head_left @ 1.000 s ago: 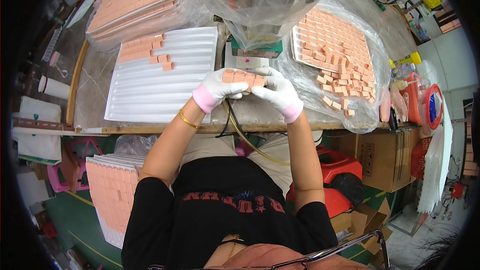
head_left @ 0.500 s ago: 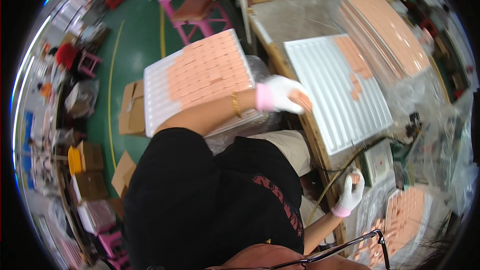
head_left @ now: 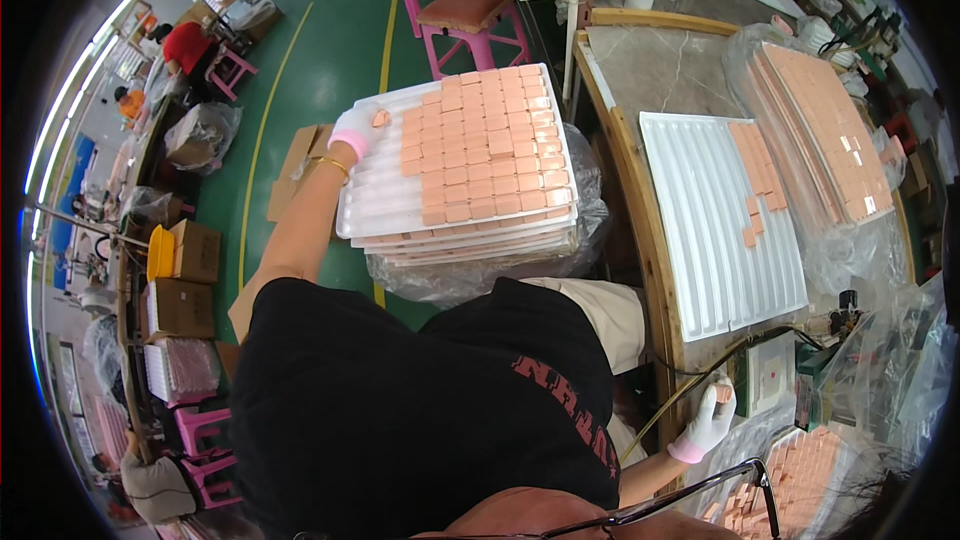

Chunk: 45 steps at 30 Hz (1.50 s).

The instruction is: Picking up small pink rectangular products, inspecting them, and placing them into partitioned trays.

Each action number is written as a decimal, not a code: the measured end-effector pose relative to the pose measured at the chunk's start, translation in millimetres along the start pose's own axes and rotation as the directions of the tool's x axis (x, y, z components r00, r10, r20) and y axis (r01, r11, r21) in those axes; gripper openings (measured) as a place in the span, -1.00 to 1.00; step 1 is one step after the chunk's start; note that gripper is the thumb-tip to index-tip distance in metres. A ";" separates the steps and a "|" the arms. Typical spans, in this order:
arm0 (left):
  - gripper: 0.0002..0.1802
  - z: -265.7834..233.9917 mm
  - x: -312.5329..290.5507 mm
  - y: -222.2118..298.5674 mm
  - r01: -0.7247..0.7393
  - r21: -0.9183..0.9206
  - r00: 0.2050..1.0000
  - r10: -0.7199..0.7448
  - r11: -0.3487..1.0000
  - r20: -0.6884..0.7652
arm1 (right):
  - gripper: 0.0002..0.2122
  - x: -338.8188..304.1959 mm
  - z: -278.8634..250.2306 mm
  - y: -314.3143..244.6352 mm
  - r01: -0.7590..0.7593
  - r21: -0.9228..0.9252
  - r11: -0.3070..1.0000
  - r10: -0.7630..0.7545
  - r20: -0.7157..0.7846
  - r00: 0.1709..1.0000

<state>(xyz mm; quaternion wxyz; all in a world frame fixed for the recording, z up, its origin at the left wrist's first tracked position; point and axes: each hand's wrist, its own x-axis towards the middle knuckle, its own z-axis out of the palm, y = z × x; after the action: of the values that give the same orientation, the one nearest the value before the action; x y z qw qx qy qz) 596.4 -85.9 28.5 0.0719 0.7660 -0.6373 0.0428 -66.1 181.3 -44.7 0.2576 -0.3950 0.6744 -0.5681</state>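
My left hand (head_left: 362, 134), in a white glove with a pink cuff, is over the left part of the top white tray (head_left: 372, 198) of a stack. Its fingers are closed on a small peach block (head_left: 380, 118). Rows of similar peach blocks (head_left: 480, 145) fill most of that tray, and one lies on top of the others. My right hand (head_left: 707, 424), gloved alike, is low over the workbench beside a small pale machine (head_left: 770, 372). A peach block (head_left: 722, 394) shows between its thumb and fingers.
A ribbed white tray (head_left: 700, 230) on the wooden-edged bench carries some peach blocks (head_left: 757, 180). Behind it stands a plastic-wrapped stack of filled trays (head_left: 825, 135). More blocks (head_left: 785, 475) lie at the lower right. A pink stool (head_left: 465, 10) stands beyond the left stack; co-workers sit far left.
My left hand has swung left from beside the bench tray to the stacked tray, a block still in its fingers. My right hand stays near the machine. The whole view has shifted.
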 end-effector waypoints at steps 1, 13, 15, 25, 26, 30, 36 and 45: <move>-0.68 1.9 -0.4 1.4 -0.002 -0.003 1.000 0.002 1.000 0.000 | -0.69 -0.3 0.4 -0.9 0.006 -0.022 1.000 -0.006 -0.004 1.000; -0.34 50.9 -9.8 -3.0 -0.171 0.252 0.985 0.169 0.953 0.031 | -0.68 -1.9 -2.4 -1.9 -0.011 -0.039 0.999 0.010 -0.010 1.000; -0.39 52.5 -2.4 -5.5 -0.072 0.326 0.973 0.139 0.943 -0.186 | -0.68 -3.2 1.6 -11.4 -0.019 -0.023 1.000 0.018 -0.014 1.000; -0.61 20.9 -121.8 294.9 0.743 -0.665 0.281 0.937 -0.076 0.207 | -0.63 6.3 118.6 -107.8 0.374 0.023 0.927 -0.356 0.361 0.862; -0.55 -16.5 -143.5 315.7 0.480 -0.868 0.352 0.877 0.130 0.326 | -0.61 9.5 131.9 -107.4 0.421 0.019 0.907 -0.390 0.418 0.820; -0.56 -24.9 -140.6 320.2 0.223 -0.974 0.380 0.916 0.042 0.126 | -0.57 11.7 161.4 -124.1 0.415 0.057 0.908 -0.389 0.482 0.785; -0.79 -4.1 -37.7 223.3 -0.079 -0.984 0.883 0.469 0.162 0.006 | -0.41 15.3 163.2 -126.0 0.528 -0.110 0.842 -0.416 0.493 0.765; -0.65 29.9 99.7 31.6 0.226 -0.430 0.974 -0.190 0.874 0.126 | -0.51 19.5 137.8 -95.9 0.280 -0.095 0.955 -0.222 0.395 0.891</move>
<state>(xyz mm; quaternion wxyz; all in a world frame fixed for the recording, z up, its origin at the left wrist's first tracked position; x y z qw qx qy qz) 582.9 -193.1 16.4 0.2227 0.7947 -0.5466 -0.1414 55.9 83.6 19.8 0.2775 -0.5995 0.5954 -0.4573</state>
